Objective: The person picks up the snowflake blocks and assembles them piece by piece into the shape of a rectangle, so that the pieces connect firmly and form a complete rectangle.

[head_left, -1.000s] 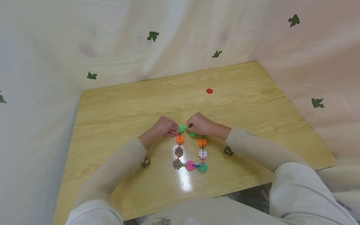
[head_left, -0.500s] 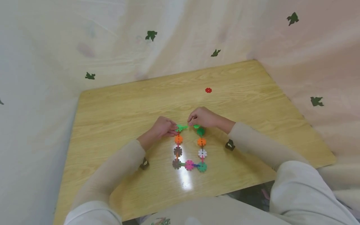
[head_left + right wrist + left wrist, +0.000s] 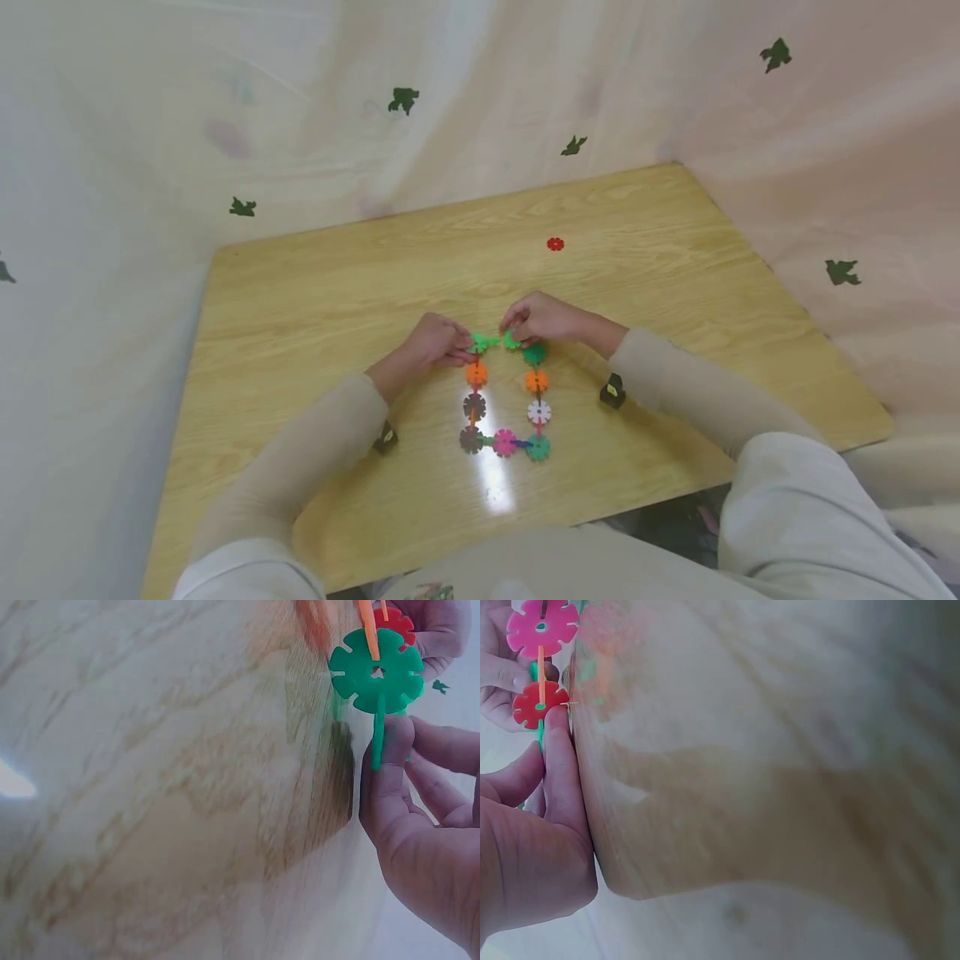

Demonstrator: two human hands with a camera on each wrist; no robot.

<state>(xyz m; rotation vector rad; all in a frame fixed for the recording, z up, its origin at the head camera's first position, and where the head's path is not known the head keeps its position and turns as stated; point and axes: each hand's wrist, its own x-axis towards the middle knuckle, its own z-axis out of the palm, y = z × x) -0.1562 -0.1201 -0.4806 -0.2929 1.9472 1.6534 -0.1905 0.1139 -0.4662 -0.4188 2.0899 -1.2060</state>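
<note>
Slotted plastic snowflake discs are joined in a rectangular chain on the table. Up its left side come brown discs (image 3: 474, 407) and an orange disc (image 3: 476, 373); a white disc (image 3: 538, 412) and a dark green disc (image 3: 534, 353) are on the right side. At the far left corner my left hand (image 3: 441, 340) pinches a green disc (image 3: 477, 343) between thumb and fingers. Opposite it, my right hand (image 3: 546, 317) pinches a light green disc (image 3: 512, 339) beside the dark green one. Another green disc (image 3: 492, 342), seen edge-on, points from the left corner toward it. Fingers partly hide both held discs.
A loose red disc (image 3: 555, 244) lies farther back on the wooden table (image 3: 337, 283). Pale curtains (image 3: 315, 108) with dark bird shapes hang behind the table and on both sides. A pink disc (image 3: 505, 442) sits in the chain's near side.
My right hand moved back and right, away from the left corner, then slightly nearer again. Its light green disc now shows its face. The left hand stays in place.
</note>
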